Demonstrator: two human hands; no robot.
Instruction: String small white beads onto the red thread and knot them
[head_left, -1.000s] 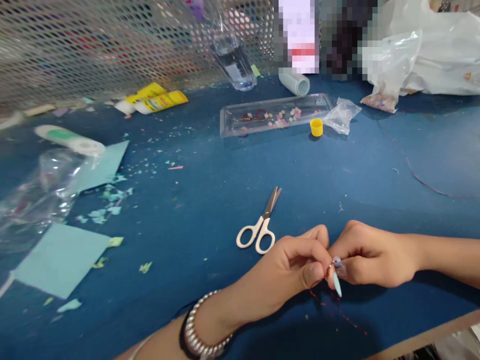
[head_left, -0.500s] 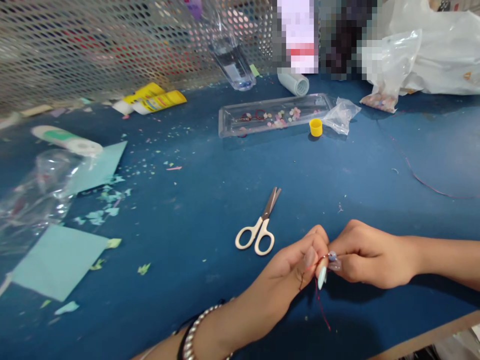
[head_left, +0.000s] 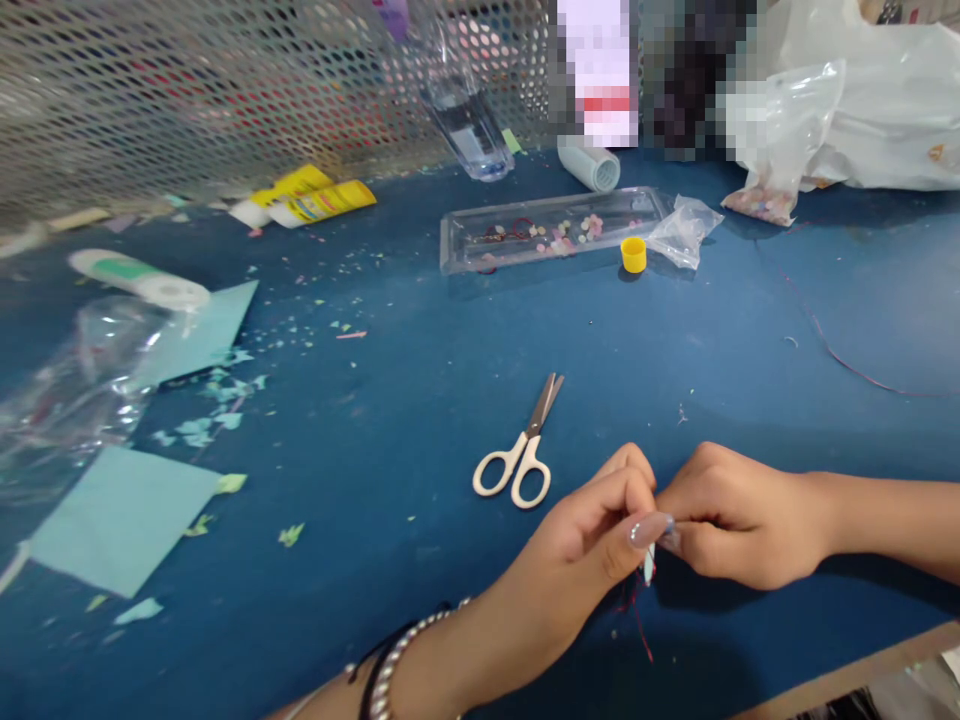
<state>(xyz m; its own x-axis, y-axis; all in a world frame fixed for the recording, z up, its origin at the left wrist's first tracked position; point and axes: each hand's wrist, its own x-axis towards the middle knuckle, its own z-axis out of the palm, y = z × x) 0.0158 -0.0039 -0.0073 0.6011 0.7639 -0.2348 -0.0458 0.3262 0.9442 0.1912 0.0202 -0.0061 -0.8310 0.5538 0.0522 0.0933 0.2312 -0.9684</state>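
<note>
My left hand [head_left: 600, 535] is closed, its thumb and fingers pinching a thin red thread [head_left: 643, 630] whose loose ends hang below the fingertips. My right hand [head_left: 739, 515] meets it fingertip to fingertip, closed on the same thread. The left thumb's long nail covers the spot between the two hands, so the bead there is mostly hidden. To the left of the hands lie scissors [head_left: 529, 450] with white handles, blades slightly apart and pointing away from me.
A clear tray [head_left: 480, 262] with beads stands at the back, near a yellow cap [head_left: 634, 256] and a small plastic bag [head_left: 686, 232]. Glue sticks [head_left: 322, 203], a bottle [head_left: 472, 135] and a bag of beads [head_left: 765, 200] line the rear. Blue-green paper [head_left: 124, 520] and scraps lie left.
My left thumb has stretched out toward the right fingertips and now covers the bluish bead that showed there before. The right hand has hardly moved.
</note>
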